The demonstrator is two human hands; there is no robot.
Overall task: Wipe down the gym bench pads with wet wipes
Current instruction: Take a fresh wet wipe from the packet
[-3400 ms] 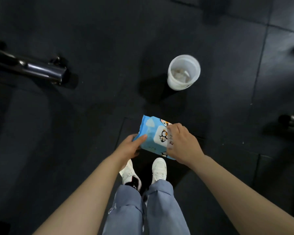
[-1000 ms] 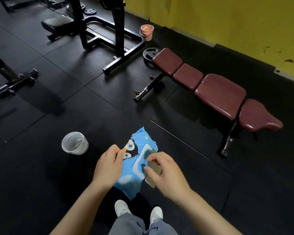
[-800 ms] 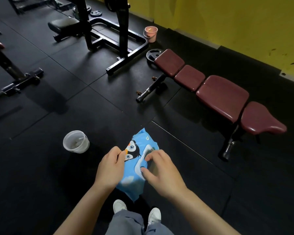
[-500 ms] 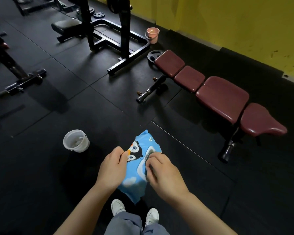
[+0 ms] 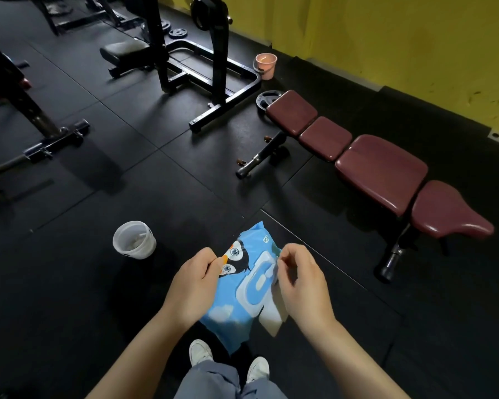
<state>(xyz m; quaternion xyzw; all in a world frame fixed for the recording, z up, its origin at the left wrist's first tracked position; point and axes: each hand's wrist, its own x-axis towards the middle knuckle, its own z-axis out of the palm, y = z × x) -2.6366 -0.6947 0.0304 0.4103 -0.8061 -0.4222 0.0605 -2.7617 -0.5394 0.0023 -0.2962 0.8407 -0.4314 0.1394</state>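
Observation:
I hold a blue wet-wipe pack (image 5: 240, 300) with a penguin print in front of me, above my shoes. My left hand (image 5: 195, 286) grips its left edge. My right hand (image 5: 303, 286) pinches a white wipe (image 5: 272, 316) that hangs out beside the pack's white flap, fingers curled at the flap's top. The gym bench (image 5: 380, 168) with several maroon pads stands on the floor ahead to the right, well apart from both hands.
A white plastic bucket (image 5: 133, 239) stands on the black rubber floor to my left. A black rack frame (image 5: 213, 82) and a pink bucket (image 5: 265, 65) stand further back by the yellow wall. A weight plate (image 5: 264, 99) lies at the bench's far end. More equipment at left.
My view rose from the floor to the bench. My right hand worked at the pack's flap and has now drawn a white wipe out to the right of the pack.

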